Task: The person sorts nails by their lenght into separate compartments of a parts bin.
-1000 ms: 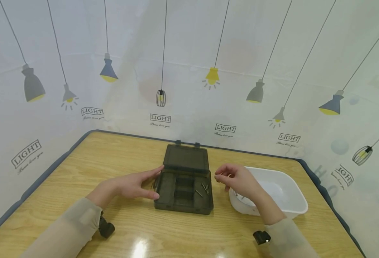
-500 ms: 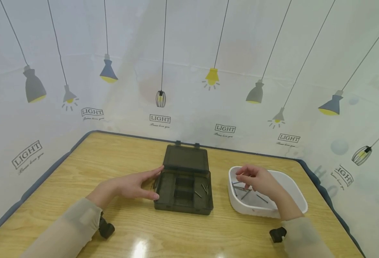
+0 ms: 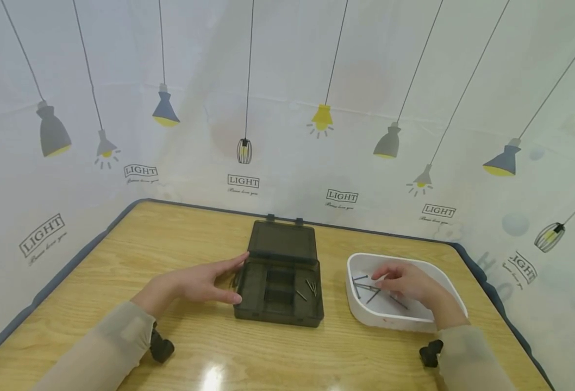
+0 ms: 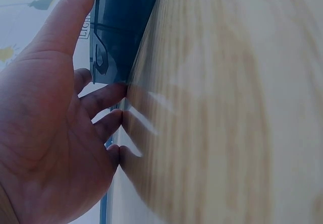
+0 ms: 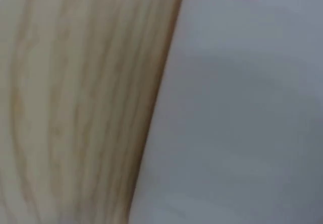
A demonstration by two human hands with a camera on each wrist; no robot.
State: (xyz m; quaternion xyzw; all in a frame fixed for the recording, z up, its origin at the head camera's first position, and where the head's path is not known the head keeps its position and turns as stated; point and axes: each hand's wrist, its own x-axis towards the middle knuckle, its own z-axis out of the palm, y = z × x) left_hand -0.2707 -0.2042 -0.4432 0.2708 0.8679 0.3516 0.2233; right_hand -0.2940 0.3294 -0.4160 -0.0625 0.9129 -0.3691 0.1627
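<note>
A dark see-through plastic case (image 3: 277, 315) lies with its lid (image 3: 282, 240) folded back. In its right compartment are several thin metal pins (image 3: 310, 286), like nails or screws. My left hand (image 3: 197, 281) rests against the case's left side, thumb at the front corner, index finger farther back. From the left wrist, my other fingertips (image 4: 115, 95) touch the tabletop beside the case (image 4: 121, 27). My right hand (image 3: 407, 279) is inside the white basin (image 3: 390, 321), fingers loosely bent over similar longer metal pins (image 3: 373, 296), with nothing visible between them.
The wooden table (image 3: 189, 347) runs back to a fabric backdrop (image 3: 287, 163) printed with lamps. Wood shows between the case and the basin. The basin's white wall (image 5: 232, 123) fills much of the right wrist view, where my hand is out of sight.
My right hand has moved right from beside the case to over the basin, then lower inside it. My left hand and the case stay put.
</note>
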